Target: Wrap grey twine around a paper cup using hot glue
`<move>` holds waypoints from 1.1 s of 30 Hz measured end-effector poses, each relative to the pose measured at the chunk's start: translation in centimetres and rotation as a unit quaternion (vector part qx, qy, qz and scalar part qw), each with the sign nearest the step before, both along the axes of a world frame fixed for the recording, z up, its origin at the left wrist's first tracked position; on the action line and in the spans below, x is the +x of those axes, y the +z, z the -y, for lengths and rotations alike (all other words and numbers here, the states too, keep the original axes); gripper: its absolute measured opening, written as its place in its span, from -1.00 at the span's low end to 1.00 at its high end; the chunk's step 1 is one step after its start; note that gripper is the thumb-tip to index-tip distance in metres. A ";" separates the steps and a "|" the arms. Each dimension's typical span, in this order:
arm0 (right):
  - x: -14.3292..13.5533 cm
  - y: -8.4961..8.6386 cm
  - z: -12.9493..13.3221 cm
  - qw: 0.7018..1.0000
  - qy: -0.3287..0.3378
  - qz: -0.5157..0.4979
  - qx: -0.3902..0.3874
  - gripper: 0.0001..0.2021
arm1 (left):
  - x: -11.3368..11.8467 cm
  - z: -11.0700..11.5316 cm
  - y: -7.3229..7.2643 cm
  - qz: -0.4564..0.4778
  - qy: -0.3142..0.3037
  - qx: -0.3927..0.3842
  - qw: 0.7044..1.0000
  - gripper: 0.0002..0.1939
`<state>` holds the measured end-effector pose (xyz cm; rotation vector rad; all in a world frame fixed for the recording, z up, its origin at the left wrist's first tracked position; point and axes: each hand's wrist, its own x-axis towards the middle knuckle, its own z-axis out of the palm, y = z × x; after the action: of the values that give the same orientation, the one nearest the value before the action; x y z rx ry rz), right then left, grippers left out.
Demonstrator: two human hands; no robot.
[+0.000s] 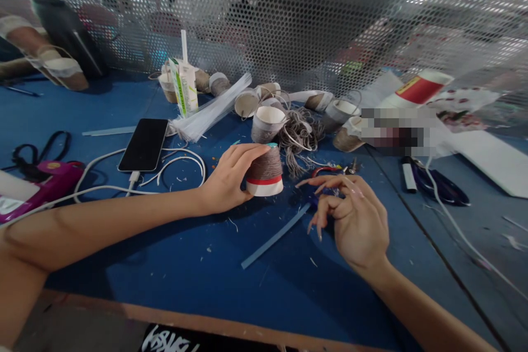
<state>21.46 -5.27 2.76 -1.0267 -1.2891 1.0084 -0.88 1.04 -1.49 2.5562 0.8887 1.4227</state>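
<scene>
My left hand (231, 176) is wrapped round an upside-down paper cup (266, 173) wound with brown yarn, with a red band near its white rim. To the right, my right hand (357, 217) hovers above the blue table with its fingers apart and nothing between them. Just beyond its fingers lie pliers with red handles (325, 170), partly hidden. A translucent glue stick (274, 237) rests on the table between the hands. Behind the held cup stands another yarn-wrapped cup (268, 124), beside a tangle of grey-brown yarn (303, 135).
On the left are a phone (143, 144) with a white cable and a purple glue gun (53, 181). A drink carton (185, 88), white strips (214, 107) and several cups line the perforated metal screen (264, 16). A dark bottle (68, 36) stands back left.
</scene>
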 end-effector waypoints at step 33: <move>-0.2 -0.9 0.6 0.988 0.101 0.111 0.041 -0.70 | 0.1 0.3 0.2 0.001 0.026 -0.014 1.000 -0.21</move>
<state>21.27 -5.91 1.88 -0.9807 -1.6305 1.0039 -0.77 0.76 -1.31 2.5291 0.9761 1.4149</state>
